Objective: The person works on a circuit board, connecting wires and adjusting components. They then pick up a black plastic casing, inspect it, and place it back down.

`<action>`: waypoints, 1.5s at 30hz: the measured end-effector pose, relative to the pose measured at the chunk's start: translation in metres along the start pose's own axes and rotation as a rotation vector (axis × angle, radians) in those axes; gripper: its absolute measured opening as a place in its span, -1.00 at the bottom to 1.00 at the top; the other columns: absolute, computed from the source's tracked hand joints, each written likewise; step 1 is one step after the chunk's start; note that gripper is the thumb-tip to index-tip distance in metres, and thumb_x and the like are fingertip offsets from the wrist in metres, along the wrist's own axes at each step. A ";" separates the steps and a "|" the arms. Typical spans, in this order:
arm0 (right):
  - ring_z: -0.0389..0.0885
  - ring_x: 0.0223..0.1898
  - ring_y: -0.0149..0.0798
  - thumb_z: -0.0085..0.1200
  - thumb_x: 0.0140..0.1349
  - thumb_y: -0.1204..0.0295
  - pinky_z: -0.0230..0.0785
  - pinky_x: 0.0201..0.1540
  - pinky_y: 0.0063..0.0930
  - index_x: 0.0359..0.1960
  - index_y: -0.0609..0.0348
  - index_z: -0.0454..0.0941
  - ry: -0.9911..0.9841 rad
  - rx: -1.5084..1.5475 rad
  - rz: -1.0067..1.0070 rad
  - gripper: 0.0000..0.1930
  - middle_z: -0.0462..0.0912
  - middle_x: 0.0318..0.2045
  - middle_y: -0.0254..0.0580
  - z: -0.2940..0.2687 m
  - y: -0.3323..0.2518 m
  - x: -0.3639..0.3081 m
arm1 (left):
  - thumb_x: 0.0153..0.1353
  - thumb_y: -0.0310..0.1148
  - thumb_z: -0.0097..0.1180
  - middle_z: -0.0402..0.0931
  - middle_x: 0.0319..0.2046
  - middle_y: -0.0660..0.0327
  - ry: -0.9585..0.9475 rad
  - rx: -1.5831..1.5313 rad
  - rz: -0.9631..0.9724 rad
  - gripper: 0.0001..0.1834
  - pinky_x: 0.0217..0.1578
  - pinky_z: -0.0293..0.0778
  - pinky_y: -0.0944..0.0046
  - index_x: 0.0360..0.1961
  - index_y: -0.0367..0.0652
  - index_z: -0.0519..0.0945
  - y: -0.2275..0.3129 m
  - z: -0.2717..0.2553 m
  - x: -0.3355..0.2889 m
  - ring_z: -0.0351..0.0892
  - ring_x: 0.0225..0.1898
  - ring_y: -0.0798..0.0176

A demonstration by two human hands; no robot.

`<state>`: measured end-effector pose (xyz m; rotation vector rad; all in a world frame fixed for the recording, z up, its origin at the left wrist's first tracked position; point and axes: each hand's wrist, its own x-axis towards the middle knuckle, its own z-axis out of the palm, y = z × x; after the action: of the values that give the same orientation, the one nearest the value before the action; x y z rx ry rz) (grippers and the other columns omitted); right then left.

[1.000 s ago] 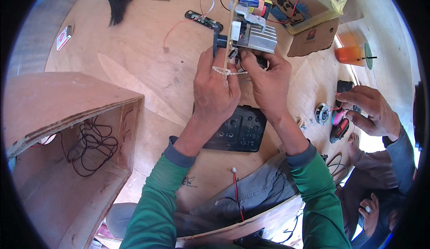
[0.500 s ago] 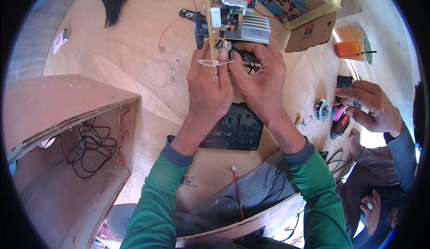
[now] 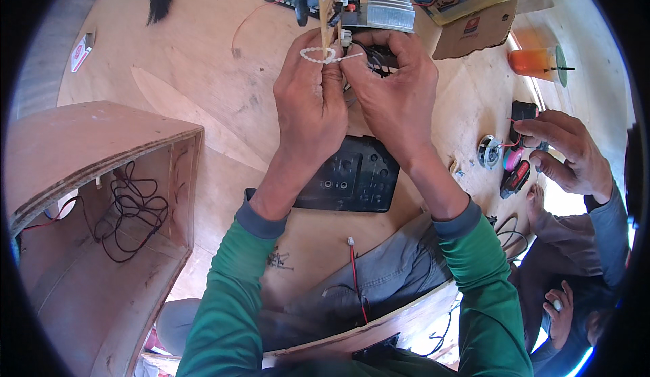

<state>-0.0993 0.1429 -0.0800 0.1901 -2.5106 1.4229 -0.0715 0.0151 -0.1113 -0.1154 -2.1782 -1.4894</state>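
Observation:
At the top of the view stands a circuit board (image 3: 328, 11) on its edge, with a ribbed silver heat sink (image 3: 389, 12) on its right side. My left hand (image 3: 310, 99) pinches the board's lower edge, where a beaded white cable tie (image 3: 313, 54) hangs in a loop. My right hand (image 3: 399, 92) is closed on thin black wires (image 3: 376, 65) beside a small white connector (image 3: 346, 38) on the board. Its fingertips partly hide the wires. Below my wrists lies a flat black panel (image 3: 349, 177) with several holes.
An open wooden box (image 3: 101, 130) holding a coiled cable (image 3: 135, 207) stands at left. Screws (image 3: 279, 260) and a red-black wire lead (image 3: 355, 279) lie nearer. At right are a speaker (image 3: 489, 151), an orange drink (image 3: 531, 64), a cardboard box (image 3: 474, 31) and another person's hand (image 3: 565, 150).
The whole view has shifted, so most things sit higher in the picture. My hands and the board have moved slightly farther away, with the same grip kept.

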 end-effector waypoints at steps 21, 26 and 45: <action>0.74 -0.14 -0.04 0.37 0.19 0.42 0.57 0.01 -0.15 -0.23 0.36 0.79 0.068 0.010 0.007 -0.78 0.78 -0.25 0.01 0.009 0.000 0.000 | 0.49 -0.66 0.12 0.66 0.12 -0.16 0.030 0.050 0.040 -0.71 -0.02 0.68 0.00 0.18 -0.37 0.66 -0.001 0.004 0.001 0.77 0.04 -0.24; 0.74 -0.16 -0.46 0.38 0.36 0.46 0.61 -0.05 -0.49 -0.07 0.40 0.79 -0.034 0.062 -0.053 -0.78 0.78 -0.15 -0.18 0.001 0.005 0.001 | 0.56 -0.59 0.12 0.66 0.10 -0.18 0.039 0.025 -0.006 -0.79 -0.05 0.68 0.01 0.12 -0.41 0.66 -0.001 0.004 0.001 0.78 0.00 -0.24; 0.77 -0.10 -0.30 0.42 0.20 0.47 0.63 0.03 -0.38 -0.01 0.40 0.74 -0.175 0.500 0.283 -0.65 0.74 -0.03 -0.11 -0.002 0.014 0.006 | 0.50 -0.65 0.11 0.65 0.15 -0.18 0.003 0.070 -0.004 -0.71 -0.06 0.70 0.02 0.19 -0.41 0.64 0.000 0.003 -0.003 0.81 0.03 -0.18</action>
<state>-0.1077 0.1519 -0.0892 0.0476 -2.3285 2.2243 -0.0706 0.0184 -0.1137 -0.0846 -2.2264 -1.4130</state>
